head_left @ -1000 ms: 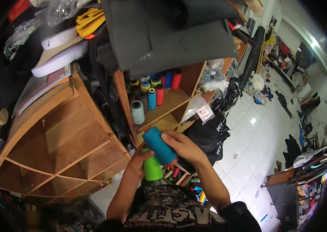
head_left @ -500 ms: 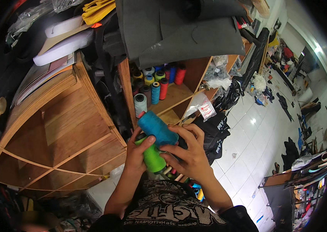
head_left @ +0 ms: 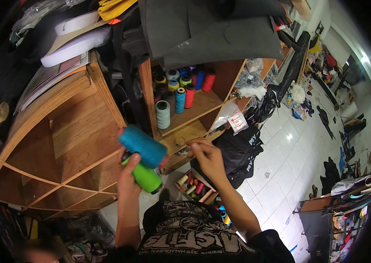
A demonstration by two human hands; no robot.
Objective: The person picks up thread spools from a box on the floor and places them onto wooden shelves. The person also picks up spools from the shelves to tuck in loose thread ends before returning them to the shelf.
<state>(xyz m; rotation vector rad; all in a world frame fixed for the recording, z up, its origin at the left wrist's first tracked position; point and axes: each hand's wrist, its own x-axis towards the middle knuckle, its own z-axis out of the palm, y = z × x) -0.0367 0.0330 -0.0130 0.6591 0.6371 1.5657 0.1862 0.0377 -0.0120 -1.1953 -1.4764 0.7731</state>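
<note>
My left hand [head_left: 127, 179] is closed around two thread spools held together at the left cabinet. The blue thread spool [head_left: 142, 146] lies tilted across the top, and the bright green thread spool [head_left: 147, 177] is below it, under my thumb. To the right, apart from both spools, my right hand [head_left: 209, 161] has thumb and fingertips pressed together. Whatever they pinch is too fine to make out. Beyond the hands, a pale thread spool [head_left: 163, 115], a light blue spool [head_left: 180, 101] and a red spool [head_left: 189, 96] stand upright with several others in a wooden shelf compartment.
A box of mixed spools [head_left: 196, 186] sits low between my arms. The wooden cabinet [head_left: 84, 144] with compartments fills the left. Dark sheet material [head_left: 220, 39] overhangs the spool shelf. Black bags [head_left: 240, 151] lie on the white tiled floor [head_left: 277, 162] at right.
My left hand has moved left with both spools. My right hand has come away from the blue spool, and its fingers have drawn together.
</note>
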